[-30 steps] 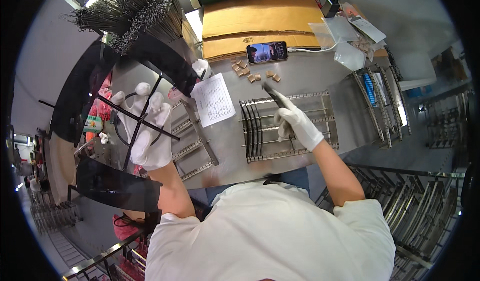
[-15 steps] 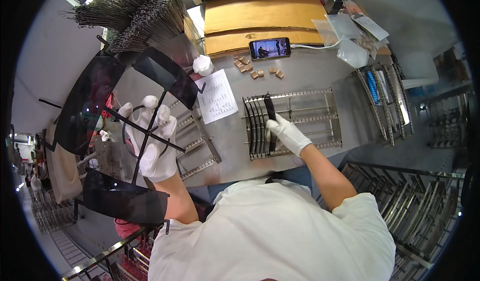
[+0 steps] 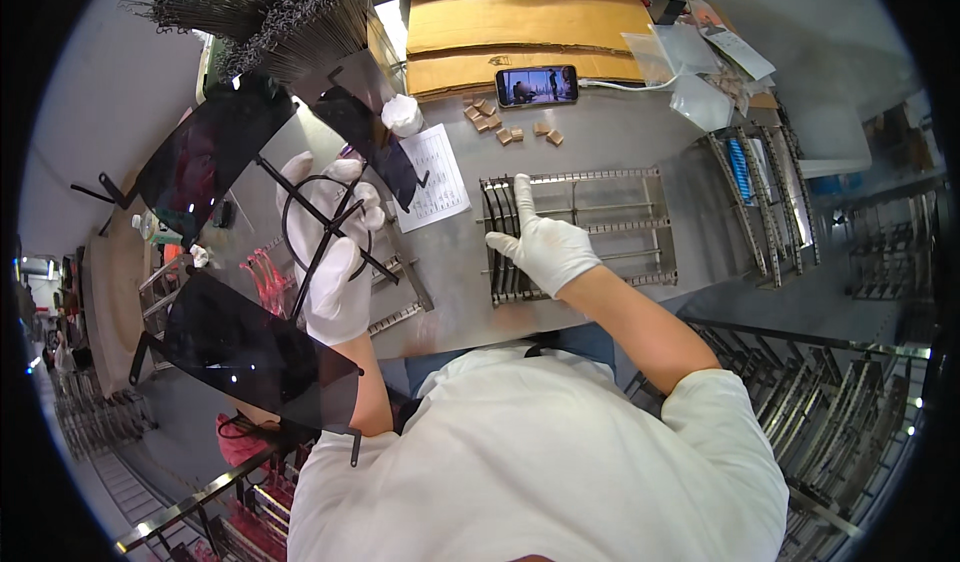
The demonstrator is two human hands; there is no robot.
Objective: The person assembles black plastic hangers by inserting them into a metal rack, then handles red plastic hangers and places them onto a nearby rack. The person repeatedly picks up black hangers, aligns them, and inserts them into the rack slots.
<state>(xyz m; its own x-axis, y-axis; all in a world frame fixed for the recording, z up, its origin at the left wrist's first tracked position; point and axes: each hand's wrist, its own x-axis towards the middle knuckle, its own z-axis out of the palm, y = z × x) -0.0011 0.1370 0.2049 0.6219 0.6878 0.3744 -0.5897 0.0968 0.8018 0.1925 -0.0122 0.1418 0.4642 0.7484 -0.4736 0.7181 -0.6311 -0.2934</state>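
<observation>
Grey and cluttered, the metal workbench (image 3: 640, 132) is carrying a slotted wire rack (image 3: 590, 232) at its middle, with a sheet of cardboard (image 3: 520, 27) and a phone with a lit screen (image 3: 537, 85) lying beyond it and a few small brown blocks (image 3: 510, 127) scattered just in front of the phone. A printed paper sheet (image 3: 438, 175) is lying left of the rack. The right hand (image 3: 545, 247), gloved in white, is resting flat on the left end of the rack with fingers spread and the forefinger pointing away; half a second ago it was pinching a dark strip over those slots, and now the strip is no longer in its grip, several dark curved strips (image 3: 505, 237) standing in the rack beside it. The left hand (image 3: 335, 262), also gloved, is closing around the thin black rods of a frame (image 3: 320, 232) bearing dark tinted panels (image 3: 255, 347), held up left of the rack; the frame is sitting nearer the rack and lower than before, one panel now overlapping the paper's corner. A bundle of thin metal wires (image 3: 280, 12) is lying at the far left of the bench.
</observation>
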